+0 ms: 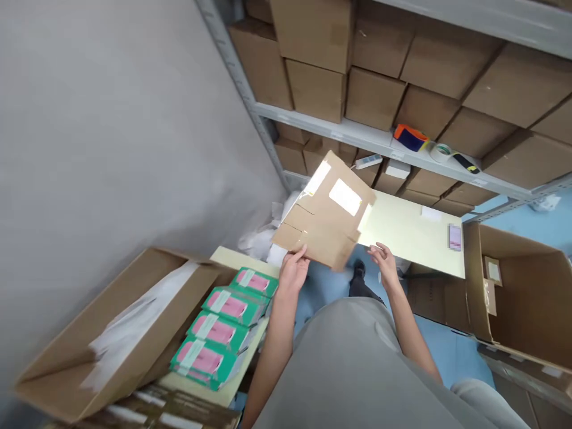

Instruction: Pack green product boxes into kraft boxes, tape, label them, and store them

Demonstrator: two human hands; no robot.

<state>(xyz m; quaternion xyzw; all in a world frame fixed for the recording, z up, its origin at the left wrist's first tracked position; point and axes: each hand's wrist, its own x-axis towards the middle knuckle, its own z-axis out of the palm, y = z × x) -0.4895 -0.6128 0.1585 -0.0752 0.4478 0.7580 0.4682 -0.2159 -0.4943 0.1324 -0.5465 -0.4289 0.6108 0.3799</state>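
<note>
A flattened brown cardboard box (328, 220) with a white label and tape strips is tilted in front of me. My left hand (292, 271) grips its lower left edge, fingers closed on the cardboard. My right hand (385, 262) hovers just right of the box's lower corner, fingers loosely apart and holding nothing. Behind the box lies a pale yellow tabletop (411, 235).
Several green and pink packets (223, 328) lie in a row at lower left beside an open carton (111, 333) with white wrapping. A big open carton (522, 292) stands at right. Shelves (384, 143) of brown boxes hold a tape roll (441, 152) and a tape dispenser (410, 137).
</note>
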